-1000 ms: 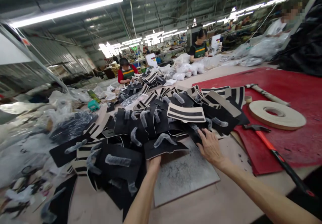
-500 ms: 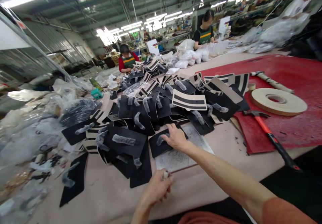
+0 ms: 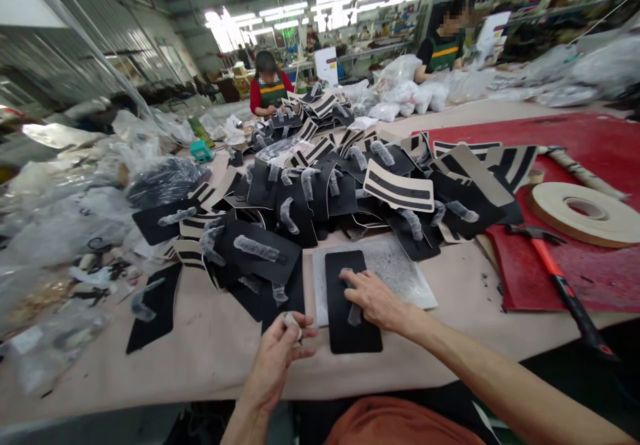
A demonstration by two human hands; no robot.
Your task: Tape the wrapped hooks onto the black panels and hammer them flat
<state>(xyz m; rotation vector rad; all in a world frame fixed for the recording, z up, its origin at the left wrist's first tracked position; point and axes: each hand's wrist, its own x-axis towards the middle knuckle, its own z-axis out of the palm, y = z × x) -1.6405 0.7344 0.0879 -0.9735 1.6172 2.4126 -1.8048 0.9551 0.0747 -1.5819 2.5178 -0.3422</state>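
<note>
A black panel (image 3: 353, 335) with a plastic-wrapped handle lies upright in view, partly over a grey-white slab (image 3: 395, 265). My right hand (image 3: 373, 298) rests on the panel at its handle, thumb and fingers closed about the upper part. Left of the panel, my left hand (image 3: 283, 348) holds a small whitish object (image 3: 291, 325) between thumb and forefinger, its other fingers loosely spread; what the object is cannot be made out. A large heap of black panels (image 3: 257, 248) with wrapped handles lies just behind both hands, some showing beige backs with black stripes.
On the right, a red sheet (image 3: 545, 285) bears a hammer (image 3: 565, 285) and a roll of tape (image 3: 550, 201). Clear plastic bags (image 3: 75, 231) cover the left side. Two people (image 3: 270, 88) sit at the far side, near white bags (image 3: 400, 91).
The panel under my right hand has been turned lengthwise and drawn towards me. My left hand has moved left and its fingers have loosened. The view has shifted.
</note>
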